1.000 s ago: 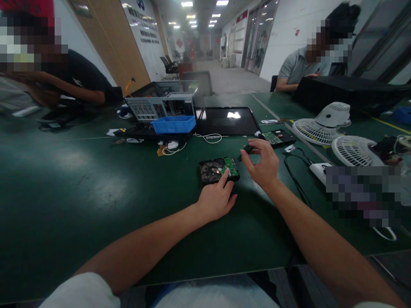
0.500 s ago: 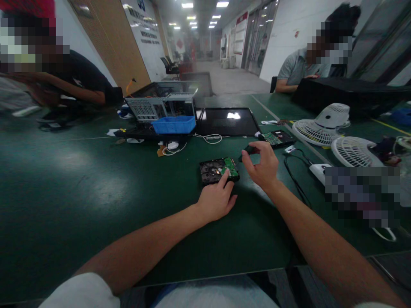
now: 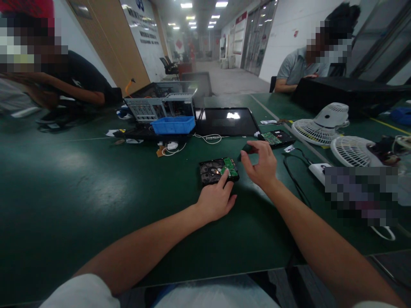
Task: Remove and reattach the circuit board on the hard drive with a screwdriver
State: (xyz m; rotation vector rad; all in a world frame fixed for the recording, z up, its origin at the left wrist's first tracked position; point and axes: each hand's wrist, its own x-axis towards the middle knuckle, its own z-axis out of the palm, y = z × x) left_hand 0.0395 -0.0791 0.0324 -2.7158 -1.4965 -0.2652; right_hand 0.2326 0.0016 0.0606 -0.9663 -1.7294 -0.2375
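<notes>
A hard drive [image 3: 210, 169] lies on the green table with its black metal casing and green circuit board facing up. My left hand [image 3: 215, 200] rests at its near edge; the index finger is stretched out onto the circuit board and the thumb stands apart. Just right of the drive, above the table, my right hand [image 3: 261, 163] is closed in a pinch, with thumb and index finger around a small dark tool [image 3: 246, 148]. Its kind is hard to make out, since the fingers cover part of it.
Beyond the drive are a blue bin [image 3: 173, 125], an open computer case [image 3: 146, 109] and a black panel [image 3: 227, 122]. A second drive [image 3: 278, 137] lies farther right, near white fan parts [image 3: 311, 130], black cables [image 3: 293, 175] and a power strip [image 3: 317, 170]. Two people sit across the table.
Almost nothing differs. My right hand and the dark tool have shifted very slightly; my left hand and the hard drive stay in place.
</notes>
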